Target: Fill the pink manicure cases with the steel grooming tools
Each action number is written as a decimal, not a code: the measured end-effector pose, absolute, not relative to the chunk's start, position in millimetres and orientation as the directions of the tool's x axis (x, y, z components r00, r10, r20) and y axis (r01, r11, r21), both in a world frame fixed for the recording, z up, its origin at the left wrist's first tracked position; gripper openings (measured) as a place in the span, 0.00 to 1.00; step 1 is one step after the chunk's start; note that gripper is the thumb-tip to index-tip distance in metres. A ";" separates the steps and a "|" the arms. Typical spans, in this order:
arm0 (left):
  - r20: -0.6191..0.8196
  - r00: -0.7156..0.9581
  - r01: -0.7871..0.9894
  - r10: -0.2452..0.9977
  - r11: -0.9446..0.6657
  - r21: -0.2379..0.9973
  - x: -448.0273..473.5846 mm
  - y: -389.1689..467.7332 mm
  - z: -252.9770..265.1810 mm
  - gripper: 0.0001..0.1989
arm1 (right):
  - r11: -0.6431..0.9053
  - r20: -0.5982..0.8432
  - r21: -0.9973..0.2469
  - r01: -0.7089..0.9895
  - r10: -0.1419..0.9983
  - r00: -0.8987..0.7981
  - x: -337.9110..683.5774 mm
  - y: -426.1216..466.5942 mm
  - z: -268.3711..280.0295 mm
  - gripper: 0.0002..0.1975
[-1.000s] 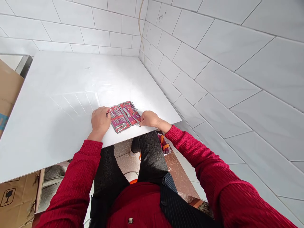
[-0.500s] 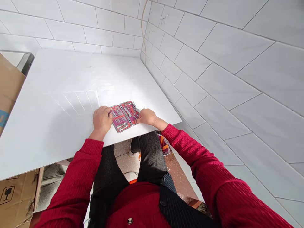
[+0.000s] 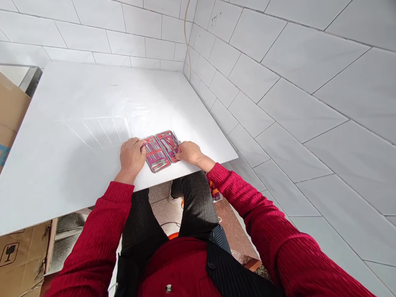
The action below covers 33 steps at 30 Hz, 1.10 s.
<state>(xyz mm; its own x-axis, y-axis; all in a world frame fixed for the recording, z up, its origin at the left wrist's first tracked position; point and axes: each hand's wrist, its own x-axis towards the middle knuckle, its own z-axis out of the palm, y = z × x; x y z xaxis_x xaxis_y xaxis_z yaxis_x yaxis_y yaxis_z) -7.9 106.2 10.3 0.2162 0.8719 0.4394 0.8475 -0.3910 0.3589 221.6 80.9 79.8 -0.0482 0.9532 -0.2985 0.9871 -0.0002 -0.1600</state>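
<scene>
A manicure set case [image 3: 155, 152] lies open on the white tabletop near its front edge. Its lining is red and purple. Slim metal tools sit in a row in the left half, with nail clippers [image 3: 159, 165] below them. More metal tools fill the right half, partly covered by my fingers. My left hand [image 3: 132, 156] grips the left edge of the case, fingers curled around it. Over the lower part of the right half, my right hand [image 3: 189, 152] is closed in a pinch. What lies between those fingertips is too small to make out.
The white tabletop [image 3: 83, 95] reaches back to tiled walls on two sides. Cardboard boxes stand at the left [image 3: 12, 107] and below the table [image 3: 24, 255]. A thin cable [image 3: 186, 33] hangs in the corner. My legs are under the front edge.
My right hand has shifted slightly left, farther over the right half of the case, and its fingertips are now on the tools there. The left hand stays at the case's edge.
</scene>
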 end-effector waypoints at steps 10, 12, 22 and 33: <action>0.444 0.148 0.842 0.884 -0.348 0.411 -9.8 102.4 11.5 0.14 | 0.045 0.105 -0.617 0.786 0.994 0.025 267.0 63.1 26.9 0.08; 0.447 0.130 0.844 0.885 -0.335 0.418 -10.6 101.7 11.8 0.15 | 0.021 0.143 -0.674 0.738 0.984 0.102 275.7 62.2 14.9 0.08; 0.424 0.135 0.876 0.895 -0.308 0.372 -13.1 56.3 10.7 0.18 | 0.043 0.129 -0.764 0.644 0.988 0.087 284.2 59.1 5.6 0.09; 0.383 0.185 0.883 0.905 -0.324 0.339 -1.6 -0.7 4.2 0.20 | 0.053 0.110 -0.779 0.624 0.992 0.054 288.8 55.6 8.8 0.08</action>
<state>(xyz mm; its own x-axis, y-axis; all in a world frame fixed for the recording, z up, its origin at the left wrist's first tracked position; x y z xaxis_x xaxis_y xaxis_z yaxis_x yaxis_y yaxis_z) -1.6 -0.7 4.2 0.1849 0.9052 0.3827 0.8832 -0.3239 0.3393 288.8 55.6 8.8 0.0537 0.9925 0.1102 0.6245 0.0527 -0.7793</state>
